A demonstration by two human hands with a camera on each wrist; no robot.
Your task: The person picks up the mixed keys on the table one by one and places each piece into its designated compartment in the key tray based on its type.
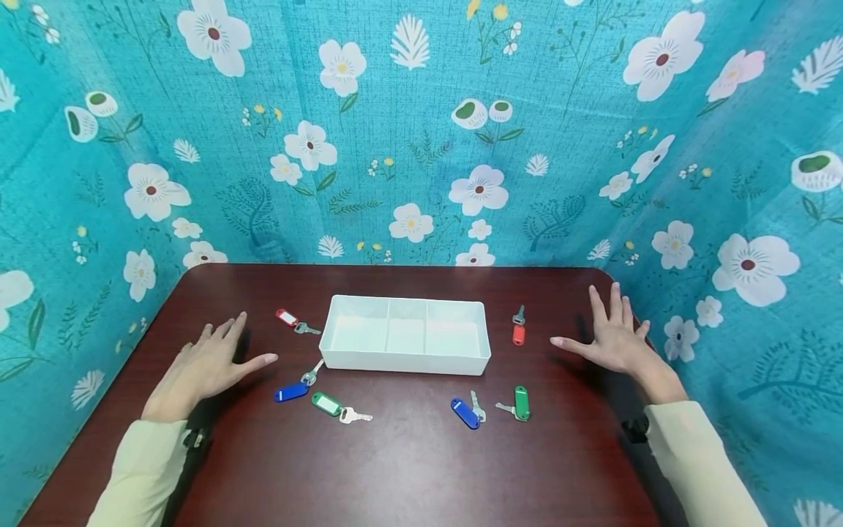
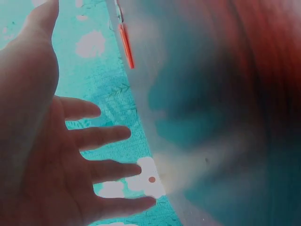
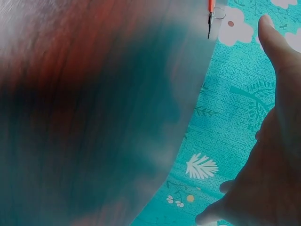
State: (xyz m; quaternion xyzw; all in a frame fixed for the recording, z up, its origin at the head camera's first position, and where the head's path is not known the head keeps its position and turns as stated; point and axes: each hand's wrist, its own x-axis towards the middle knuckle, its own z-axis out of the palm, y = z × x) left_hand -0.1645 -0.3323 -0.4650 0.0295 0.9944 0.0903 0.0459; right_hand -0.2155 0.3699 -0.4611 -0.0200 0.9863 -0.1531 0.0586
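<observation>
My left hand (image 1: 205, 364) hovers over the table's left side with fingers spread, holding nothing. On the right, my right hand (image 1: 615, 338) is likewise spread and free of any object. Between them stands a white tray (image 1: 405, 361) with three compartments. Left of it lie keys with a red tag (image 1: 287, 317), a blue tag (image 1: 291, 392) and a green tag (image 1: 326, 403). To its right is a key with a red tag (image 1: 519, 335). Nearer the front right are a blue tag (image 1: 465, 413) and a green tag (image 1: 522, 403), each with a key.
The dark brown table (image 1: 421, 468) has rounded far corners. A turquoise floral cloth (image 1: 395, 176) hangs behind it and along both sides. In the left wrist view a red tag (image 2: 126, 46) shows near the table edge; the right wrist view has another red tag (image 3: 211, 5).
</observation>
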